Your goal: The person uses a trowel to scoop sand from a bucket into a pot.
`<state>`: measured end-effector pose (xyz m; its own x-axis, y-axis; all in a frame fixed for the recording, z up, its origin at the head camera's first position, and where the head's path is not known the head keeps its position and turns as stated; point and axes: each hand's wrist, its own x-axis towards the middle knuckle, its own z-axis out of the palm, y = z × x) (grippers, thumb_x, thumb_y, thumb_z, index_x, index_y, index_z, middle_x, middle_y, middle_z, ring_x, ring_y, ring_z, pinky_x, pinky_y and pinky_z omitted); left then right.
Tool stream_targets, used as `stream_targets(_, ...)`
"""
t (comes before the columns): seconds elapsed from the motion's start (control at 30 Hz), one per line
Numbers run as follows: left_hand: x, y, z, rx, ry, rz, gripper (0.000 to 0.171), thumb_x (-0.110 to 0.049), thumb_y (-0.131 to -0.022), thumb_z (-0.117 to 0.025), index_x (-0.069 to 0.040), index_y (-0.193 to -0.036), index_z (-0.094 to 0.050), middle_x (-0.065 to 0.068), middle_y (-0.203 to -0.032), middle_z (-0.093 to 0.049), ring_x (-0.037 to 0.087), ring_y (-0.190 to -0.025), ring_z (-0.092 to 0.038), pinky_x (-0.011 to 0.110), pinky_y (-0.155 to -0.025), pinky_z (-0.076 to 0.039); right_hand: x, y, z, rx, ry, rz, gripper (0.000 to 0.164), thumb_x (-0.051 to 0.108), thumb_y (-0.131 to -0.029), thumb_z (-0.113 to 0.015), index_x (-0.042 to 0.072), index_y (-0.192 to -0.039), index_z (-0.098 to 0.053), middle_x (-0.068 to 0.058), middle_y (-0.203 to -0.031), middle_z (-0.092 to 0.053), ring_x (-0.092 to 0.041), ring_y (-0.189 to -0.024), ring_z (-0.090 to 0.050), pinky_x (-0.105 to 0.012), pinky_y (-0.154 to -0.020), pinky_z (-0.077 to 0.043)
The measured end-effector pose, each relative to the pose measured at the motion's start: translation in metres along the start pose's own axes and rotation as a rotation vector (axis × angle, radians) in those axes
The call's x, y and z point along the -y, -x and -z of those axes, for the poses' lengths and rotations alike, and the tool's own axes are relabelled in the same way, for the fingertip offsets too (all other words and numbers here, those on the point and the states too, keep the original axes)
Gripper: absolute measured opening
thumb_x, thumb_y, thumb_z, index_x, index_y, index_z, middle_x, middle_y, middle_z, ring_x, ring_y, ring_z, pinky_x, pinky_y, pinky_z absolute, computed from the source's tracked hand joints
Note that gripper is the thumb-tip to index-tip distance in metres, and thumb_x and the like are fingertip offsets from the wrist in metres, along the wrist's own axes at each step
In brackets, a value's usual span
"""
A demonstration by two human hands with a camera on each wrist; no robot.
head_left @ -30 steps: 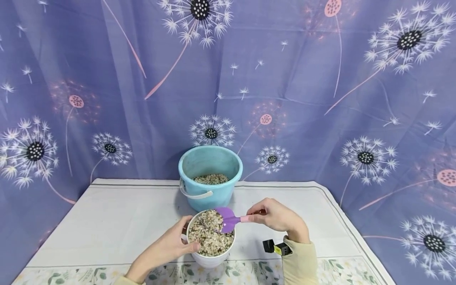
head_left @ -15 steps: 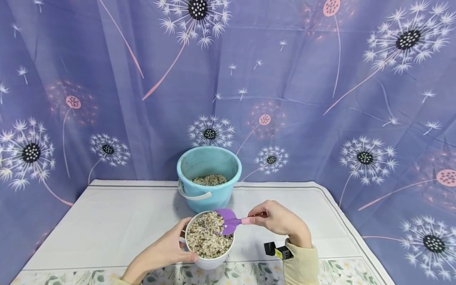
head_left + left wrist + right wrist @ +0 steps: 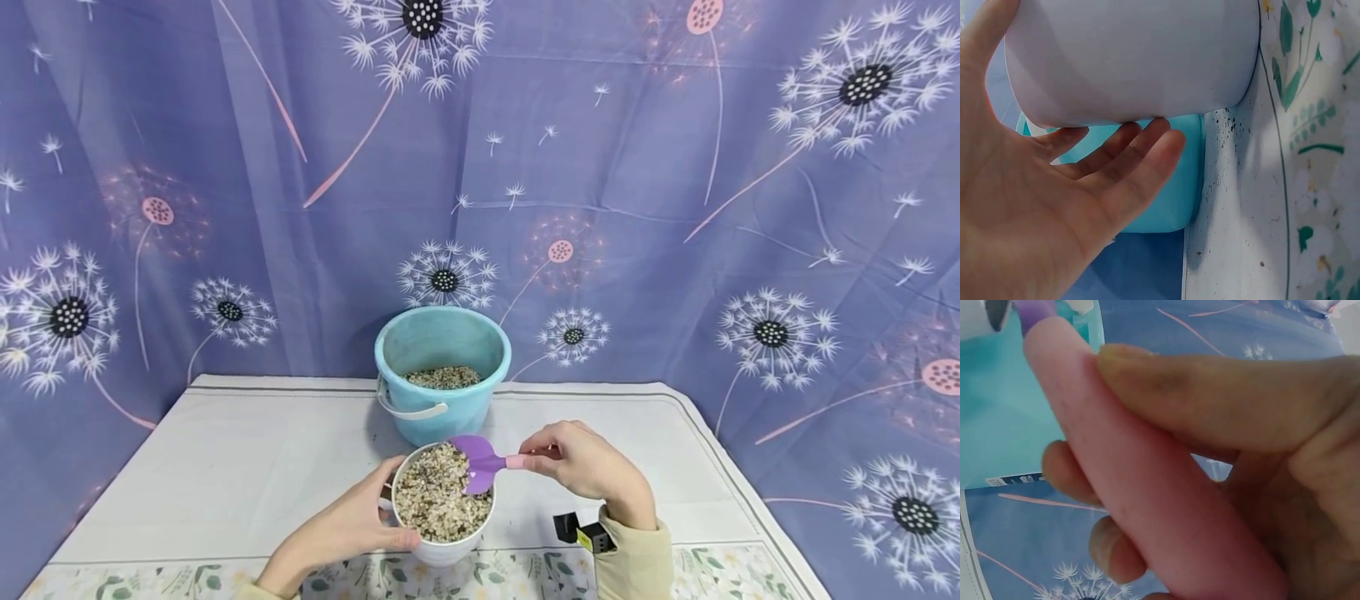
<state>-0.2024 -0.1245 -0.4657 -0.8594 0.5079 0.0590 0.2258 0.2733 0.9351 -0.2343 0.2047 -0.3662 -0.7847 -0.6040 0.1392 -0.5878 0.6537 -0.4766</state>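
A white pot (image 3: 444, 553) full of pale, coarse grains (image 3: 435, 500) is in the front middle of the head view. My left hand (image 3: 348, 517) grips its left side, the thumb at the near rim; in the left wrist view the fingers (image 3: 1147, 165) bend against the smooth pot wall (image 3: 1135, 62). My right hand (image 3: 585, 462) holds a small hand trowel by its pink handle (image 3: 516, 461). The trowel's purple blade (image 3: 480, 467) lies over the pot's right rim, its tip at the grains. Thumb and fingers wrap the handle in the right wrist view.
Just behind the pot stands a light blue bucket (image 3: 442, 427) with some of the same grains low inside and a white handle (image 3: 412, 412). Dark specks dot the white tablecloth (image 3: 285, 450). A purple dandelion-print curtain (image 3: 337, 275) hangs behind the table.
Both hands, the pot and the trowel stay almost in place. The blade's position over the rim shifts only slightly, along with a small sway of the head view.
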Motion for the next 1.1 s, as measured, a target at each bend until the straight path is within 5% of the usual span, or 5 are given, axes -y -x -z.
stream_targets(0.47, -0.002, 0.001, 0.001, 0.002, -0.019, 0.018, 0.101, -0.028, -0.078, -0.085, -0.003, -0.151, -0.020, 0.022, -0.134, -0.047, 0.026, -0.104, -0.059, 0.042, -0.085, -0.054, 0.018, -0.004, -0.003, -0.092, 0.142, -0.074, 0.012, 0.035, -0.089, -0.070, 0.026, -0.095, -0.077, 0.019, -0.084, -0.066, -0.001, -0.074, -0.057, -0.032, -0.068, -0.049)
stream_targets(0.73, -0.003, 0.002, 0.001, 0.009, -0.001, 0.028, 0.100, -0.027, -0.079, -0.084, -0.003, -0.152, -0.020, 0.022, -0.137, -0.044, 0.027, -0.105, -0.058, 0.040, -0.084, -0.055, 0.019, -0.005, -0.004, -0.121, 0.144, -0.126, 0.015, 0.041, -0.089, -0.069, 0.027, -0.090, -0.077, 0.019, -0.078, -0.064, -0.001, -0.068, -0.054, -0.031, -0.062, -0.047)
stream_targets(1.1, -0.005, 0.002, 0.002, 0.020, 0.012, 0.028, 0.101, -0.026, -0.080, -0.083, -0.003, -0.153, -0.018, 0.022, -0.138, -0.043, 0.025, -0.104, -0.058, 0.040, -0.083, -0.055, 0.021, -0.010, -0.008, -0.171, 0.184, -0.097, 0.017, 0.041, -0.090, -0.068, 0.026, -0.090, -0.076, 0.021, -0.068, -0.055, -0.001, -0.060, -0.047, -0.026, -0.056, -0.043)
